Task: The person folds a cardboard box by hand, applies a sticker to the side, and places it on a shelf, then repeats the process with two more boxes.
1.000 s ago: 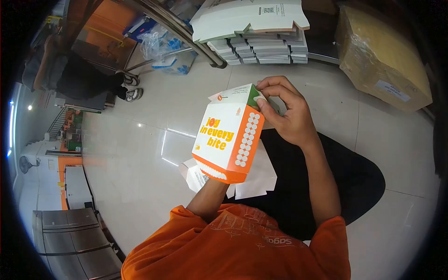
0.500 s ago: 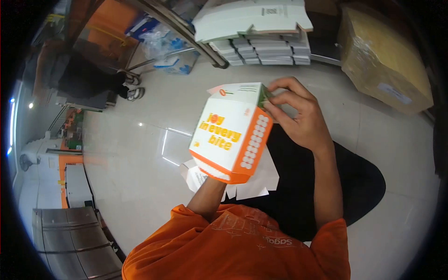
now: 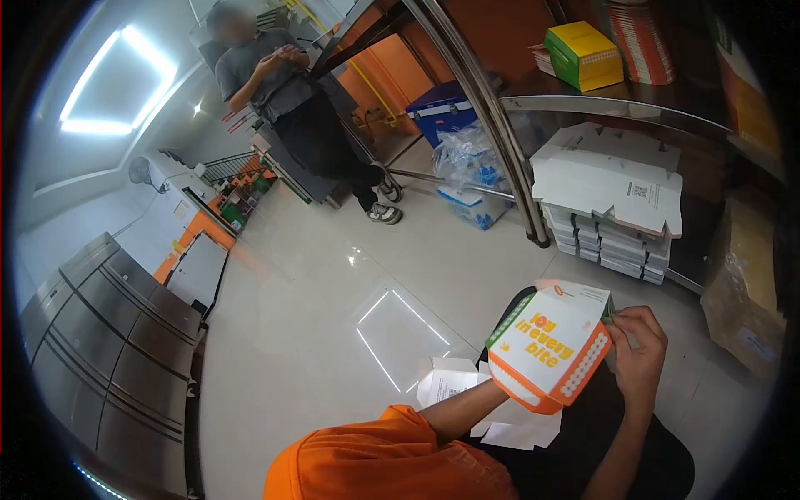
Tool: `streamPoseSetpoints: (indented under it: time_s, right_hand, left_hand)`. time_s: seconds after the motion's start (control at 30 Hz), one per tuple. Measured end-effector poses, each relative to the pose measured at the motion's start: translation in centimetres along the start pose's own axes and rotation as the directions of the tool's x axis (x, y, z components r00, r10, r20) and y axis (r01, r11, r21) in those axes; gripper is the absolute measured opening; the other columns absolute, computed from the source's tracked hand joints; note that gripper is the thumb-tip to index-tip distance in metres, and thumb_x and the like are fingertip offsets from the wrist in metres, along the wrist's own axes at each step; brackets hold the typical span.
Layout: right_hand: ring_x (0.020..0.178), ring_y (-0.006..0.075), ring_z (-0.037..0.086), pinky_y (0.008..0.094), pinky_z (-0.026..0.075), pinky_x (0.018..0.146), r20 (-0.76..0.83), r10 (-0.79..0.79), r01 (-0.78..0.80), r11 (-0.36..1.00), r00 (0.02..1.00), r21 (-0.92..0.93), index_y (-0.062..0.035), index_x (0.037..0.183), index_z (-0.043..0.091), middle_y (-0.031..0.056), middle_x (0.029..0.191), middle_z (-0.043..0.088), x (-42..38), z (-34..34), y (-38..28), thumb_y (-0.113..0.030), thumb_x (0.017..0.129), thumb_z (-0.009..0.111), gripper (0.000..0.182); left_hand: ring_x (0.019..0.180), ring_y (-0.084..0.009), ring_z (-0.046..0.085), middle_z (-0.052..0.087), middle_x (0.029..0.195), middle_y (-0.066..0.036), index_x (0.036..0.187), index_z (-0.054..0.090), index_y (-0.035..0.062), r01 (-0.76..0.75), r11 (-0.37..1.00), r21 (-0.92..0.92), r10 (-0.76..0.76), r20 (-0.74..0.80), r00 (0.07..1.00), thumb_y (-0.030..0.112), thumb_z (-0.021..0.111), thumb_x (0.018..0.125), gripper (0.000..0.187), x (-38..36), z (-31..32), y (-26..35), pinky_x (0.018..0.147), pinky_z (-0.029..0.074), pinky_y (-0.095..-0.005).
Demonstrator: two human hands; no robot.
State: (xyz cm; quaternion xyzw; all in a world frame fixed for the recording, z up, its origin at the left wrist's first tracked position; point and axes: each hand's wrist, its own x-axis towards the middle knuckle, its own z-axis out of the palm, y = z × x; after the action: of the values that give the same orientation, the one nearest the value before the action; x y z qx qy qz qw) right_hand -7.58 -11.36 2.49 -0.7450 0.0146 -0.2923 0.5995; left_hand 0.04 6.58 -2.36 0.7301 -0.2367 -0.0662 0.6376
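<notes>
A white and orange cardboard food box with the yellow words "joy in every bite" sits tilted over my lap. One green side shows at its left. At the upper right corner, my right hand pinches a flap of this box between thumb and fingers. My left forearm runs up under the box, which hides that hand and its fingers. Beneath lies a flat unfolded white carton on my dark trousers, with another printed panel beside it.
Stacked flat white cartons stand under a metal shelf. A yellow and green box is on that shelf. A wrapped carton stands at the right. Another person stands at the back near a blue cooler.
The view has swung up and to the left, so the standing person and shelf top show. The box has turned slightly, showing its green left side. My right hand still grips its corner.
</notes>
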Motion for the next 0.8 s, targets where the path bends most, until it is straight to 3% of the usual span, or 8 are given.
streamPoseSetpoints:
  time_s: [0.07,0.17,0.3,0.37,0.6,0.7,0.77,0.8]
  right_hand:
    - [0.083,0.0212,0.062,0.0307,0.050,0.077,-0.104,-0.111,0.111,0.994,0.988,-0.008,0.0076,0.081,0.062,0.0105,0.092,0.059,-0.1,0.2,0.7,0.012,0.072,0.068,0.011]
    - [0.091,0.0221,0.063,0.0315,0.051,0.082,-0.027,-0.048,0.048,0.998,0.999,0.028,0.0065,0.078,0.061,0.0112,0.096,0.060,-0.5,-0.6,0.4,0.013,0.071,0.069,0.012]
    - [0.100,0.0229,0.062,0.0331,0.050,0.088,-0.121,-0.108,0.123,0.984,0.987,0.129,0.0044,0.077,0.060,0.0135,0.104,0.062,-0.5,0.0,0.7,0.012,0.071,0.070,0.014]
    - [0.107,0.0236,0.060,0.0345,0.047,0.093,-0.053,-0.054,0.062,0.983,0.997,0.173,0.0028,0.077,0.059,0.0149,0.113,0.062,-0.5,-0.3,1.1,0.012,0.071,0.070,0.016]
    - [0.109,0.0221,0.059,0.0350,0.046,0.096,0.059,0.062,-0.076,0.960,0.996,0.271,0.0015,0.074,0.058,0.0146,0.116,0.061,-0.5,-0.1,2.7,0.010,0.072,0.073,0.017]
    - [0.109,0.0208,0.058,0.0343,0.046,0.095,0.082,-0.020,-0.005,0.957,0.996,0.292,0.0000,0.085,0.058,0.0118,0.114,0.058,-0.6,0.1,3.6,0.007,0.070,0.077,0.025]
    - [0.106,0.0178,0.056,0.0336,0.044,0.095,0.023,0.130,-0.124,0.855,0.991,0.503,-0.0020,0.104,0.055,0.0077,0.108,0.055,-0.6,0.3,2.5,0.006,0.078,0.070,0.031]
    - [0.106,0.0178,0.056,0.0336,0.044,0.095,0.025,0.130,-0.125,0.856,0.991,0.501,-0.0020,0.104,0.055,0.0077,0.108,0.055,-0.5,0.2,2.8,0.006,0.078,0.070,0.031]
  left_hand:
    - [0.105,-0.0191,0.061,0.062,0.116,-0.010,0.125,0.054,0.0037,0.009,1.000,-0.009,-0.009,0.013,1.000,0.022,0.057,0.096,0.035,-0.1,0.2,0.2,0.095,0.048,-0.0335]
    - [0.105,-0.0190,0.061,0.062,0.116,-0.010,0.125,0.054,0.0039,0.017,1.000,-0.018,-0.016,0.021,1.000,0.023,0.057,0.096,0.035,-0.3,0.6,0.4,0.095,0.048,-0.0334]
    - [0.105,-0.0188,0.061,0.062,0.116,-0.010,0.126,0.054,0.0041,0.029,0.999,-0.037,-0.028,0.039,0.999,0.024,0.057,0.096,0.036,-0.3,0.7,0.8,0.095,0.048,-0.0333]
    - [0.105,-0.0188,0.061,0.062,0.116,-0.010,0.126,0.054,0.0043,0.030,0.999,-0.043,-0.028,0.039,0.999,0.025,0.057,0.096,0.036,-0.3,0.8,0.9,0.095,0.048,-0.0332]
    - [0.105,-0.0186,0.061,0.062,0.116,-0.010,0.126,0.053,0.0048,0.047,0.998,-0.052,-0.044,0.061,0.997,0.027,0.056,0.096,0.037,-0.5,0.7,1.3,0.095,0.048,-0.0329]
    - [0.105,-0.0185,0.061,0.062,0.116,-0.010,0.127,0.053,0.0050,0.054,0.997,-0.062,-0.050,0.071,0.996,0.027,0.056,0.096,0.038,-0.4,0.9,1.5,0.094,0.048,-0.0328]
    - [0.105,-0.0184,0.061,0.062,0.116,-0.010,0.127,0.053,0.0051,0.064,0.995,-0.071,-0.059,0.075,0.995,0.028,0.056,0.096,0.038,-0.2,1.1,1.7,0.094,0.048,-0.0328]
    - [0.105,-0.0184,0.061,0.062,0.116,-0.010,0.127,0.053,0.0052,0.068,0.995,-0.077,-0.062,0.078,0.995,0.028,0.056,0.096,0.039,-0.1,1.2,1.7,0.094,0.048,-0.0327]
